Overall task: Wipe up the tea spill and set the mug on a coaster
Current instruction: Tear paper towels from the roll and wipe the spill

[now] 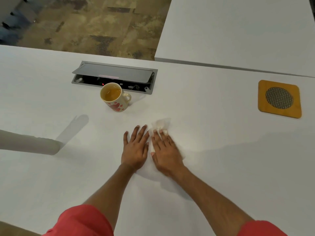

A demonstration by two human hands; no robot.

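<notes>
now the right hand (pixel 164 150) is pressing flat, fingers spread, on a white tissue (pixel 161 124) lying on the table (pixel 221 167); the left hand (pixel 135 148) is resting open and empty just beside it. the mug (pixel 114 97) of tea is standing beyond the tissue, with the coaster (pixel 279 99) sitting well apart to the tissue's right.

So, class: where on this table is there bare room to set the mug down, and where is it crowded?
Bare table runs between the mug and the coaster, and near the right hand. It is crowded where the mug stands against the open cable box, and where both hands press the tissue.
</notes>
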